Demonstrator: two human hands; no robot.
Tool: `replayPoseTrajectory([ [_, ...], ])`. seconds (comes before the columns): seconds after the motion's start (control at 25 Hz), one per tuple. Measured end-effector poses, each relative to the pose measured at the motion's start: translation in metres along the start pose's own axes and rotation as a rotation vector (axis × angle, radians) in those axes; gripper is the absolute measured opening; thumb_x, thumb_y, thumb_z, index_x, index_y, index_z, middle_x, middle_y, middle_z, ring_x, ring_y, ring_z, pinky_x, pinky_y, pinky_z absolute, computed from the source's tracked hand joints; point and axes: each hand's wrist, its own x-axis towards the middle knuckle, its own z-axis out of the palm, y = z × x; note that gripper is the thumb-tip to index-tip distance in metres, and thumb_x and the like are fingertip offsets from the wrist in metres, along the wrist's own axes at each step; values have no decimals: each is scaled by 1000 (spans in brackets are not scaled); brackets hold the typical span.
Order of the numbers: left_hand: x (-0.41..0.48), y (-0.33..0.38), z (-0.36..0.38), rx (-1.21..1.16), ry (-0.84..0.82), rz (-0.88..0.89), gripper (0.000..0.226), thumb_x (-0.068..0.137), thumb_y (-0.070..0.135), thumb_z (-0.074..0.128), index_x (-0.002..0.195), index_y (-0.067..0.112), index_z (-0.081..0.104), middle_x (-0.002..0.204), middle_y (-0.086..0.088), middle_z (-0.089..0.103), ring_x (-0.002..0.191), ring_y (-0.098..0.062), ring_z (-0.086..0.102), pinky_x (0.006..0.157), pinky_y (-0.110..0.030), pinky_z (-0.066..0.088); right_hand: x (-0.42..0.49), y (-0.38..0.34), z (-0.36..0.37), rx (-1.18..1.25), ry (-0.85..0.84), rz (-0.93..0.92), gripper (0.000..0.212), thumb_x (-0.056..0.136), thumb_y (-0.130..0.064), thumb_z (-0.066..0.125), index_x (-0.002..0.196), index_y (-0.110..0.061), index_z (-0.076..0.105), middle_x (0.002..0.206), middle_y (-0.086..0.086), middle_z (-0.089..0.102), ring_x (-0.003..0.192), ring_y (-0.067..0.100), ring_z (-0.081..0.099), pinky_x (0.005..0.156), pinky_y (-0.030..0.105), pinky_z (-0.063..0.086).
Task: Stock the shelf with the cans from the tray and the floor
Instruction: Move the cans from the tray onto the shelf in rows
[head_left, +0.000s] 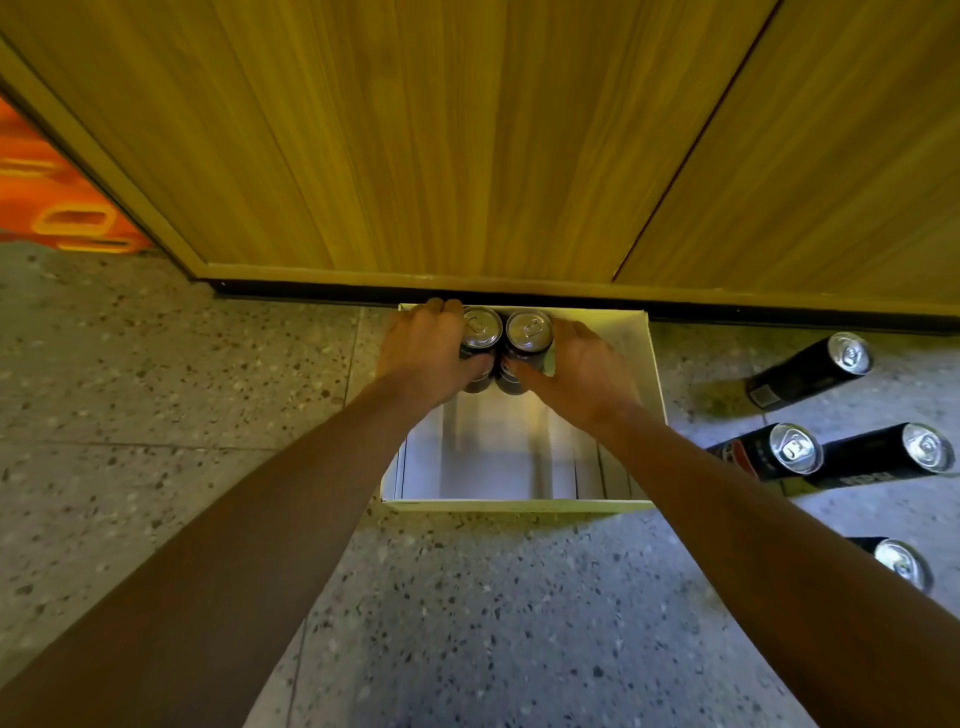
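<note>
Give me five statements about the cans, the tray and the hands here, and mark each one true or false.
1. The left can and the right can stand at the far end of the white cardboard tray. True.
2. The left hand hangs free, holding nothing. False: it grips the left can.
3. The right hand holds the right can. True.
4. The tray is packed full of cans. False: only those two are in it.
5. Every loose can sits left of the tray. False: four black cans are on the terrazzo floor to its right.
</note>
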Motion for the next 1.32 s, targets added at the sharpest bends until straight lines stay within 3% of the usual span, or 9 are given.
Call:
replayPoseTrajectory([
  [0.2,1,-2,15,-203,69,-45,54,69,46,79,106,11,62,107,-11,69,98,-31,66,89,-45,51,3,1,18,184,131,45,55,78,-58,70,119,-20,62,113,3,71,98,23,68,80,41,59],
  [0.36,-2,0,13,-340,64,-58,51,62,47,78,100,16,63,101,-3,70,93,-24,67,79,-42,55,0,-3,12,299,163,34,52,76,-57,70,116,-25,63,108,-2,72,95,18,68,78,40,58],
  [0.56,-20,19,-67,-506,59,-23,46,59,42,82,95,20,65,92,5,71,84,-17,67,72,-41,57,-8,-30,-73,339,201,11,48,75,-55,75,105,-20,64,97,-2,71,84,15,67,71,37,57],
  [0.76,-36,62,-263,-604,88,29,47,58,42,83,95,21,66,91,7,71,84,-14,68,73,-41,58,-27,-112,-258,364,231,-54,45,77,-46,79,111,-19,66,100,-2,73,87,12,69,73,33,59],
  [0.96,-46,119,-530,-593,104,98,48,60,39,87,100,21,66,96,7,71,89,-12,66,78,-38,57,-47,-221,-493,353,239,-63,49,76,-48,80,113,-19,65,102,-4,70,89,11,67,73,30,58],
  [1.12,-41,157,-732,-661,141,152,49,54,45,85,95,25,67,93,9,72,90,-12,68,78,-42,58,-56,-306,-674,330,274,-102,50,73,-58,76,109,-25,66,99,-11,71,85,3,67,69,29,59],
  [1.32,-21,195,-911,-630,214,227,52,50,55,80,92,27,66,93,6,73,89,-15,70,80,-43,58,-39,-376,-832,334,336,-112,54,68,-70,68,98,-26,63,90,-10,69,78,7,67,66,39,59],
])
